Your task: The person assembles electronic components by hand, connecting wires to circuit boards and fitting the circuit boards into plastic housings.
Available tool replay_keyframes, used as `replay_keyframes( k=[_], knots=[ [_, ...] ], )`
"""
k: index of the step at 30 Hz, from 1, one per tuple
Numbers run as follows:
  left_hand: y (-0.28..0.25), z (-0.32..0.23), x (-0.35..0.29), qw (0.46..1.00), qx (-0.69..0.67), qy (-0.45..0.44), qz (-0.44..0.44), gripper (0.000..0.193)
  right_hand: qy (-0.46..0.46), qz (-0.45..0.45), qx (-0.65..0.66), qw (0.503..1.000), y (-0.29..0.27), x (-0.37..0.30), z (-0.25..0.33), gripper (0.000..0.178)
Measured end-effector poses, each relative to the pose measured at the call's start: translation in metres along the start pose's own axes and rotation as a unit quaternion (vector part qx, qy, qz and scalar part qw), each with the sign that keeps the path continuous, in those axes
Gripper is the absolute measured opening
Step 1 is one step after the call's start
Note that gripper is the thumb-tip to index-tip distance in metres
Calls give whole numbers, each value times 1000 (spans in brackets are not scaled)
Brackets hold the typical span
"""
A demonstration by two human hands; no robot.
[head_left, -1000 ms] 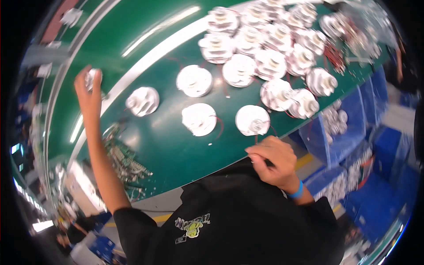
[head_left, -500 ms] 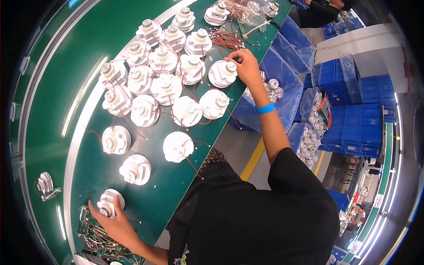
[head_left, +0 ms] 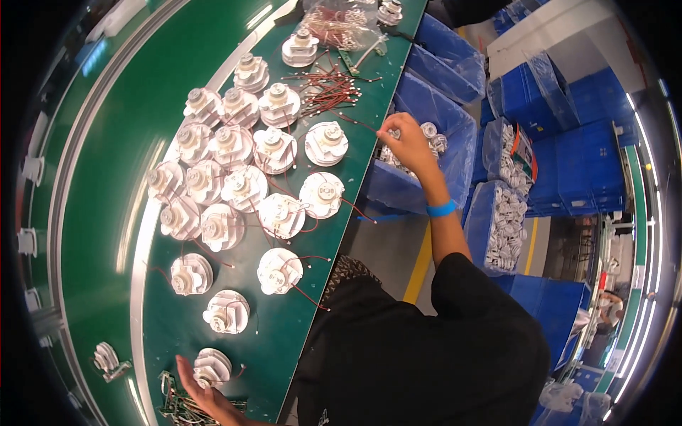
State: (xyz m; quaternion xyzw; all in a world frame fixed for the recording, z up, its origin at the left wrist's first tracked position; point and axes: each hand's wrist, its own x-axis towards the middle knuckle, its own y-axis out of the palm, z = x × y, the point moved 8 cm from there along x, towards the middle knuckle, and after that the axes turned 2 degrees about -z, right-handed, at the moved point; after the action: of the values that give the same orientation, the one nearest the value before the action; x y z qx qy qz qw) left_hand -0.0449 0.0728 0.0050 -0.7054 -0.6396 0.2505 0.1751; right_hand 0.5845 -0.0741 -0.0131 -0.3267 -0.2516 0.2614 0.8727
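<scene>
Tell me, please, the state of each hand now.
Left hand: open, beside a white round assembly; contact unclear.
Right hand: closed, holding a red wire.

Blue crates point(head_left: 555, 170) stand stacked on the right. A yellow stripe point(head_left: 420, 263) marks the grey floor point(head_left: 389, 257). Clear bags point(head_left: 561, 396) sit lower right, near light strips point(head_left: 658, 227).

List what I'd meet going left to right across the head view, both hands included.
Lone round white plastic part → bare left hand → loose pile of thin red wires → bare right hand → lower-right blue bin heaped with white parts.
</scene>
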Motion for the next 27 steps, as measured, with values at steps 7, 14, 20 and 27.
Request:
replay_keyframes(
  k=[7, 14, 20, 27],
  knots=[
    [3, 20, 0, 994, -97, 12, 44, 59, -78, -102, -100, 987, 15, 21, 32, 24],
    [-6, 53, 10, 974, -70, 197, 90, 98, -19, -68, -30, 997, 44, 63, 34, 19],
    [10, 17, -11, 995, -59, 84, 6, 89, -153, -93, -48, 983, 37, 41, 38, 11],
    [8, 32, -34, 988, 39, 43, -145, 68, 13, 13, 454, 891, 4, 2, 140, 17]
  ],
)
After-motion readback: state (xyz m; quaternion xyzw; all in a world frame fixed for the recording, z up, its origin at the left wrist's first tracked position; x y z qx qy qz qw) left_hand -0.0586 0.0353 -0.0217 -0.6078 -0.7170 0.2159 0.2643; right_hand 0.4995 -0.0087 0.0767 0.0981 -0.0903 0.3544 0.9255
